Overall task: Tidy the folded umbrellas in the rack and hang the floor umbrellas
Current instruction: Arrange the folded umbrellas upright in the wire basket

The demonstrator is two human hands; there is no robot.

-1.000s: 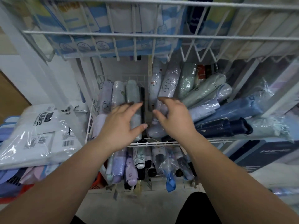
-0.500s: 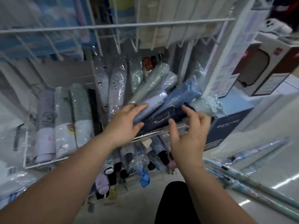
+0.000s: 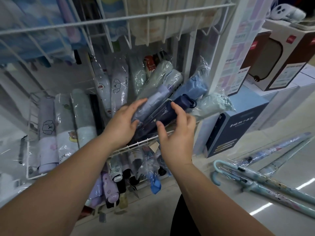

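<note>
Right hand (image 3: 177, 138) fingers (image 3: 176, 110) pinching navy umbrella (image 3: 183, 101), left hand (image 3: 121, 126) fingers gripping grey-blue umbrella (image 3: 153, 103)

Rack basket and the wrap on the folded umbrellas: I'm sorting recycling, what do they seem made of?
Rack basket: thin white rods crossing in a grid, likely painted or coated metal wire, smooth. Wrap on the folded umbrellas: clear, crinkled, glinting film, probably thin plastic.

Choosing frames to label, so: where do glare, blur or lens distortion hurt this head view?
Head view: glints on the plastic-wrapped racked umbrellas and bright streaks on the floor; floor umbrellas and frame edges smeared; upper wire rack bows from the wide lens; navy umbrella in the right hand and grey-blue umbrella in the left hand read clearly.
</note>
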